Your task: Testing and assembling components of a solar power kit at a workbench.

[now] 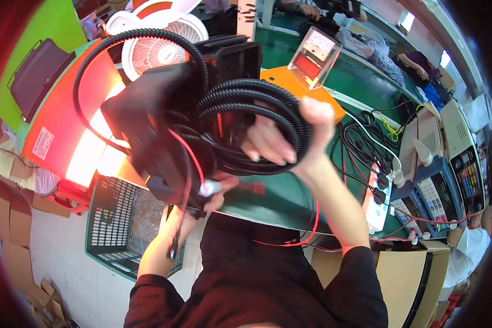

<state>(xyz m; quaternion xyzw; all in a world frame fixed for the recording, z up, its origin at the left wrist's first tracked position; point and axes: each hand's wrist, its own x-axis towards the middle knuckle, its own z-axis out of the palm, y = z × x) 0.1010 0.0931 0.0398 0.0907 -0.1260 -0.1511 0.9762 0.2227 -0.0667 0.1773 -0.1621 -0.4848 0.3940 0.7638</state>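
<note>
A bulky black device [147, 104], partly blurred, hangs in front of me at the left of the bench. Its ribbed black cable [257, 87] arches over the top and gathers into a coil. My right hand [306, 131] is closed round the right side of that coil, thumb up and fingers through the loops. Low on the device, my left hand [218, 195] is closed at its underside, next to a white connector [208, 189] with a red wire. The device hides part of the left hand's grip.
An orange box [290, 82] bears a clear-cased meter [314, 57] on the green bench. A white power strip [377, 199], tangled cables and bench instruments [434, 191] stand right. A fan [167, 46] and glowing red-orange panel are left; a green crate [106, 254] sits below. Other people work nearby.
</note>
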